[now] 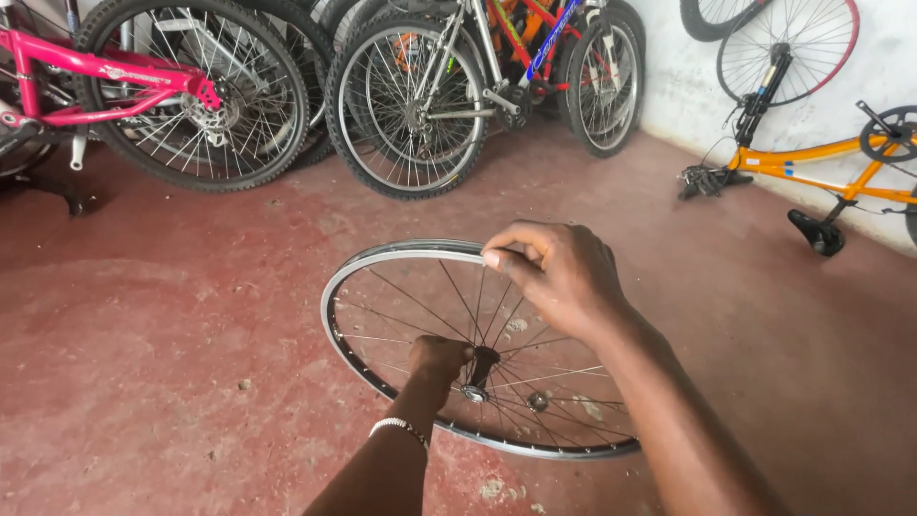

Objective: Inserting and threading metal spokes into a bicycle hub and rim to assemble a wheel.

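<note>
**Bare wheel held upright on a red floor**

At far left a pink-framed bicycle (105, 72) stands by the wall, and beside it a row of parked bicycles with black tyres (411, 105). The red cement floor (162, 344) in front of them lies open, with only a few small pebbles and pale scuffs.

In the middle, a silver-rimmed, tyreless bicycle wheel with thin wire spokes (382, 377) stands tilted, its lower rim on the floor. The left hand (437, 361), a white beaded band at its wrist, is closed around the black hub at the axle. The right hand (559, 272) pinches the top of the rim between thumb and fingers.

The likeliest slip, as I judge it, is the rim skating sideways on the smooth cement, since only its lower edge bears on the floor. Fingers near the hub sit close among the spokes and could be caught if the wheel turns.

To the right, an orange bicycle frame lying on its side (821, 162) and a red-rimmed wheel hung on the white wall (793, 48) are well apart from the wheel, with bare floor between.
</note>
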